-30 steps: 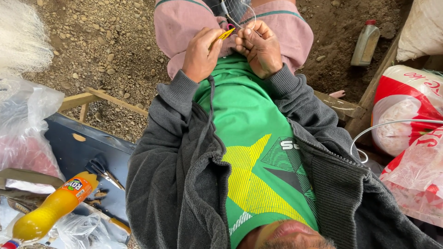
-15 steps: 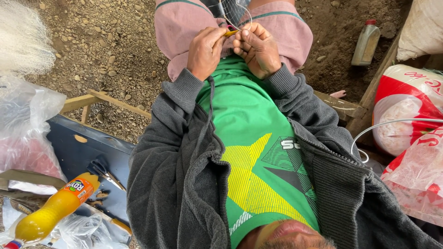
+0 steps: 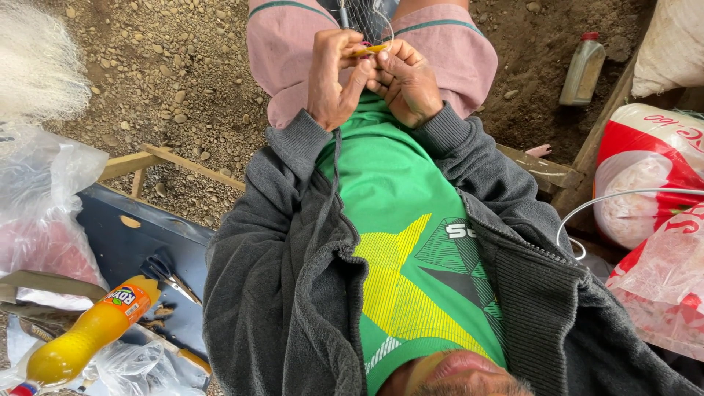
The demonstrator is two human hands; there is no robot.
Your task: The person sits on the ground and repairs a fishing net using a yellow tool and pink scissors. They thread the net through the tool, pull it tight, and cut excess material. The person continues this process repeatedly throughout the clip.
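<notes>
Netting needle (image 3: 369,50), a small yellow one, is pinched between the fingertips of my left hand (image 3: 334,77) and my right hand (image 3: 403,81), both pressed close above my lap. Since a second ago its tip has swung from slanting up-right to nearly level, long axis lying across my fingers, inside the mesh (image 3: 367,22) just beyond my knuckles

Bottle (image 3: 81,339) near left beside scissors (image 3: 167,273); jug (image 3: 583,70) far right on ground; sacks (image 3: 649,183) right.
</notes>
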